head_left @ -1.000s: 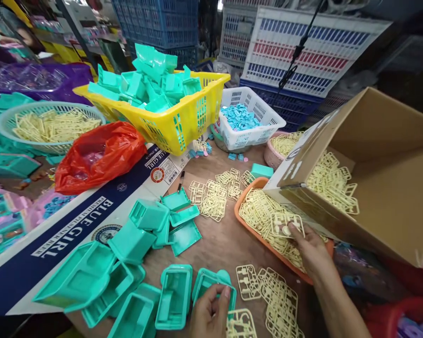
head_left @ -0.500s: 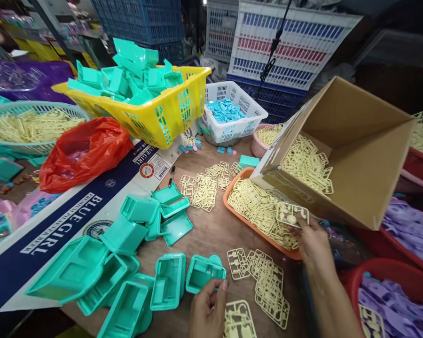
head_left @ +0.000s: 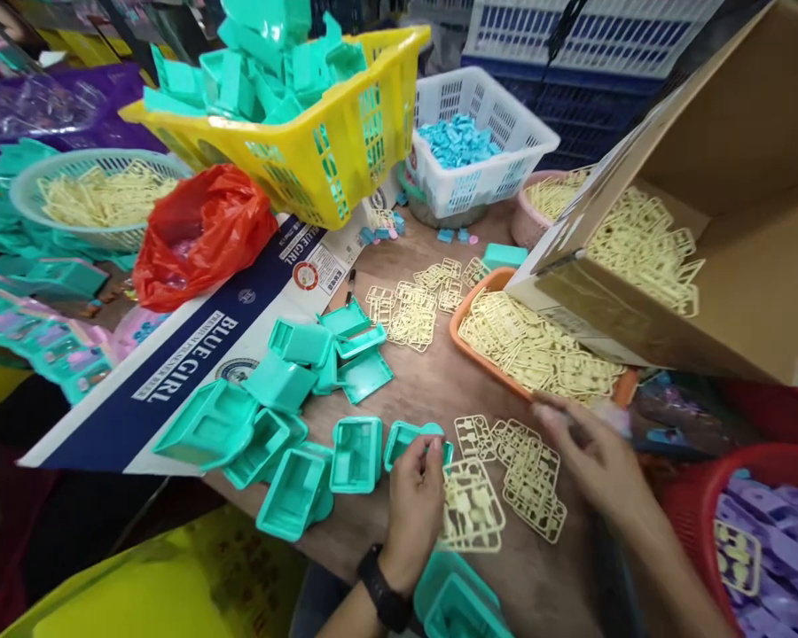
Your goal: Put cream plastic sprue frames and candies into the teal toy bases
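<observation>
My left hand (head_left: 416, 492), with a dark wristband, is closed, thumb and fingertips pressed together in front of a small teal plastic case (head_left: 402, 439). Whatever may be in that pinch is too small to make out. Just right of it lies a pale yellow moulded part frame (head_left: 472, 505) on the table. My right hand (head_left: 595, 456) hovers at the near edge of the orange basket (head_left: 488, 283) of yellow part frames, fingers extended and a little blurred, with nothing visible in them. Between the hands lie overlapping yellow frames (head_left: 532, 478).
Several teal cases (head_left: 355, 452) stand at left beside a flattened beer carton (head_left: 192, 354). Behind are a yellow crate (head_left: 293, 159), a red bag (head_left: 206, 230) and a white basket (head_left: 512, 168). A tilted cardboard box (head_left: 631, 310) and red tub (head_left: 692, 505) stand at right.
The yellow part frame that was in my right hand is no longer seen there; that hand has drawn back from over the orange basket. My left hand stays pinched. The camera view has shifted.
</observation>
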`<state>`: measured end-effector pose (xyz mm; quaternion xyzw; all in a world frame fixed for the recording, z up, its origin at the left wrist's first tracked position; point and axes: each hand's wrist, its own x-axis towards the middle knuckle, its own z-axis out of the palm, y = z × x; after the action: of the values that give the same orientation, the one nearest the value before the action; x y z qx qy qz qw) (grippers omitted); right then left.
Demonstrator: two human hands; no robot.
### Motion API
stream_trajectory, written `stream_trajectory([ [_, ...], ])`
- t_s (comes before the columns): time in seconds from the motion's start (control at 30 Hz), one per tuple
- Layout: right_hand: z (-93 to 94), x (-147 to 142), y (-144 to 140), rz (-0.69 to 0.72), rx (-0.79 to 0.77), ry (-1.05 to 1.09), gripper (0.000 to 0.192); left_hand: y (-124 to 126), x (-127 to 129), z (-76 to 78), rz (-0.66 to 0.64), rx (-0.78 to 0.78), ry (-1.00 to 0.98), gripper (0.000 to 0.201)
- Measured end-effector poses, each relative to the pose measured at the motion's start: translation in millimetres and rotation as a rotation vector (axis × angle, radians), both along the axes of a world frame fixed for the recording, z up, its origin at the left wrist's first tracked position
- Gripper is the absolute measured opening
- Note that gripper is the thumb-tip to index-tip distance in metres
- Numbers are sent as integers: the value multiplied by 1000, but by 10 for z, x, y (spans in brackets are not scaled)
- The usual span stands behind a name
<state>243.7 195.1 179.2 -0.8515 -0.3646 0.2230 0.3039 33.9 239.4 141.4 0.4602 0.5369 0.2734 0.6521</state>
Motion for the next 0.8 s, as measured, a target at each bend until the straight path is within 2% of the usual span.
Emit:
stream_trajectory([
  [0.03, 37, -173, -50, 109, -47, 144, 60, 24, 5, 0, 16, 18, 2, 46],
  [0.1, 52, -472, -161, 217, -104, 386, 57, 49, 12, -13, 33, 47, 8, 41],
  [0.2, -51, -719, -306, 160, -82, 537, 61, 46, 8, -19, 23, 102, -15, 40],
  [0.27, -148, -745, -362, 74, -29, 583, 66, 28, -15, -8, 0, 107, -81, 42],
  [0.37, -266, -680, -408, -36, 49, 691, 72, -28, -84, 0, -52, 31, -254, 43],
  [0.5, -368, -612, -481, -84, 140, 775, 70, -160, -212, -45, -88, -51, -387, 38],
  [0.57, -403, -612, -542, -97, 200, 749, 65, -244, -284, -85, -82, -17, -396, 36],
  [0.7, -461, -660, -733, -148, 322, 694, 60, -450, -451, -214, 14, 169, -360, 28],
  [0.8, -519, -752, -930, -82, 365, 696, 60, -668, -580, -359, 66, 264, -379, 26],
])
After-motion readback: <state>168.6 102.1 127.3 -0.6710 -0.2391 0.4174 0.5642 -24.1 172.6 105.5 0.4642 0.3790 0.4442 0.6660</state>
